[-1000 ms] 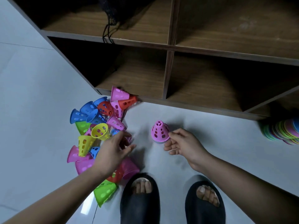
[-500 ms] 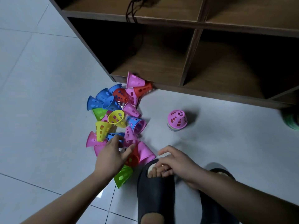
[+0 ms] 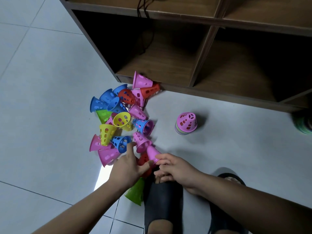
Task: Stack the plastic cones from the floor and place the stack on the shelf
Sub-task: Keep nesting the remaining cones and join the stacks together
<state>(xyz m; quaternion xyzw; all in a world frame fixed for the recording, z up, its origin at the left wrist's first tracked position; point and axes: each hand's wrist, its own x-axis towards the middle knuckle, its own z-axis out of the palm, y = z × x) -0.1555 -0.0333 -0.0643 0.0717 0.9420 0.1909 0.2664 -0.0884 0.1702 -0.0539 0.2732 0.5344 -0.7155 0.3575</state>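
A pile of loose perforated plastic cones [image 3: 121, 121] in pink, blue, yellow, green and red lies on the floor in front of the wooden shelf [image 3: 170, 89]. A short stack of cones [image 3: 186, 124] with a pink one on top stands upright to the right of the pile. My left hand [image 3: 128, 166] is spread over a red cone [image 3: 143, 160] at the pile's near edge, its index finger reaching a blue cone [image 3: 120, 144]. My right hand [image 3: 173, 168] pinches the wide rim of a pink cone [image 3: 152, 153] lying beside it.
My feet in black slippers [image 3: 163, 198] stand right below the hands, one touching a green cone [image 3: 135, 191]. A stack of coloured discs [image 3: 302, 125] lies at the right edge. A black cable [image 3: 143, 22] hangs inside the shelf.
The view dropped toward the pile. My right hand left the stacked cones, came back over my foot, then reached left onto the pink cone. My left hand stayed over the pile's near edge.
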